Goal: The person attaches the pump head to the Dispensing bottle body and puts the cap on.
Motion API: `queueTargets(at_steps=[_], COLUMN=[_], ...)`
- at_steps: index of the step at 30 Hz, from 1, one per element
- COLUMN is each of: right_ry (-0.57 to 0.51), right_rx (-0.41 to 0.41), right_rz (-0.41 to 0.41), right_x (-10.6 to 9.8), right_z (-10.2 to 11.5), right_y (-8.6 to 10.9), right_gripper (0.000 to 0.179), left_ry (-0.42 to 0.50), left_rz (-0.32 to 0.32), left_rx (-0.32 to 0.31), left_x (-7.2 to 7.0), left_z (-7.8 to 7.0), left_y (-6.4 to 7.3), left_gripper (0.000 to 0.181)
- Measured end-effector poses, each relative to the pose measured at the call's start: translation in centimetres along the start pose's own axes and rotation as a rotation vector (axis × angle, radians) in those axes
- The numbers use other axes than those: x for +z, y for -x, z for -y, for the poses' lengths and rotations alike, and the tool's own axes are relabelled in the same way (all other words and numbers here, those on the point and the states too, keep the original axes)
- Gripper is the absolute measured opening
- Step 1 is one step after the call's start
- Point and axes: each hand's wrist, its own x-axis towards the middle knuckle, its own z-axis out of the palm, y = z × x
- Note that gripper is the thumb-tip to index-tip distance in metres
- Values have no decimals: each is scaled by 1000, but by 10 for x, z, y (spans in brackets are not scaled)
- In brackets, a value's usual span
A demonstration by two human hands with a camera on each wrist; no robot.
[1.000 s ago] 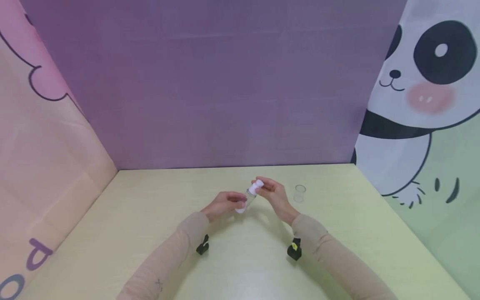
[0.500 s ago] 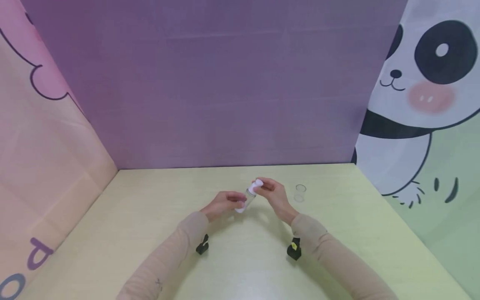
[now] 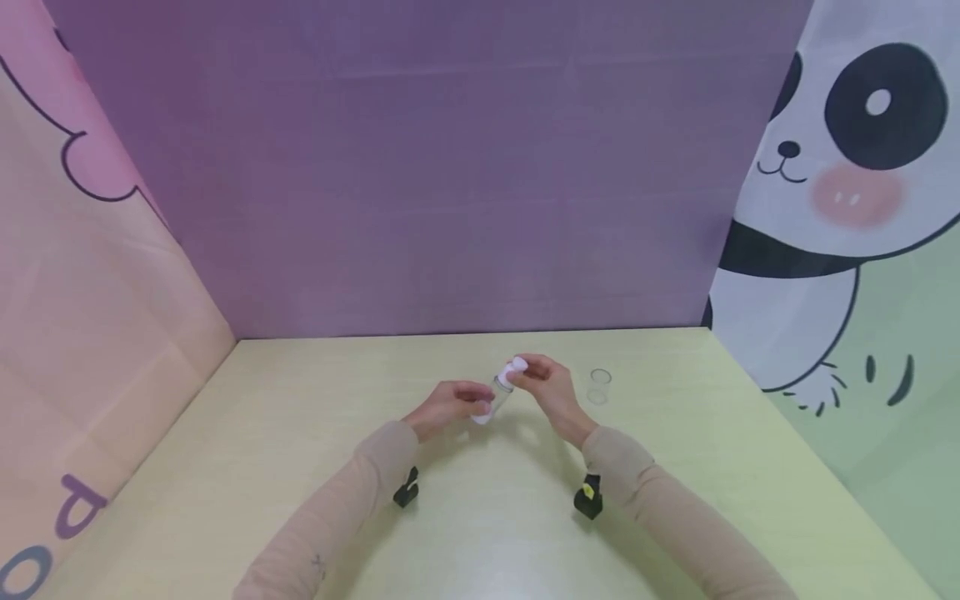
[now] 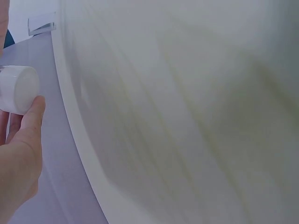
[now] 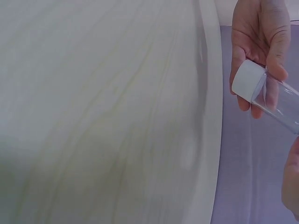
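Observation:
Both hands hold a small clear bottle [image 3: 498, 401] with white ends, tilted above the table with its flared white top [image 3: 513, 367] toward the upper right. My left hand [image 3: 447, 406] grips the lower end; in the left wrist view its fingers lie along the round white base [image 4: 25, 89]. Around the white top, my right hand [image 3: 551, 392] pinches with thumb and fingers. The right wrist view shows the white base [image 5: 249, 80] resting in the left hand [image 5: 260, 35], the see-through body running right, and part of the right hand [image 5: 290, 182] at the edge.
A clear, thin-walled cylinder [image 3: 599, 387] stands on the pale wood-look table [image 3: 315, 433], right of the right hand. A purple backdrop [image 3: 450, 167] rises behind the table. Printed cloths flank it, with a panda [image 3: 862, 167] on the right one. Dark wrist devices [image 3: 588, 498] hang below the sleeves.

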Motion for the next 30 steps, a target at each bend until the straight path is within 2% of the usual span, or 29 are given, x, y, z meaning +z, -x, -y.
queueTargets(at_steps=[4, 14, 17, 24, 30], right_ry=[10, 17, -6, -104, -149], right_rx=[9, 21, -5, -81, -80], right_rz=[-20, -28, -3, 128, 156], right_x=[2, 4, 2, -3, -3], right_z=[1, 0, -1, -3, -1], right_y=[1, 3, 3, 4, 4], right_gripper=[46, 46, 49, 50, 49], left_ry=[8, 26, 31, 28, 12], left_rz=[2, 1, 2, -6, -8], left_rx=[-6, -2, 1, -5, -18], left_x=[1, 0, 0, -1, -2], left_z=[-2, 8, 8, 7, 6], left_y=[2, -2, -2, -1, -1], left_gripper=[36, 36, 36, 36, 36])
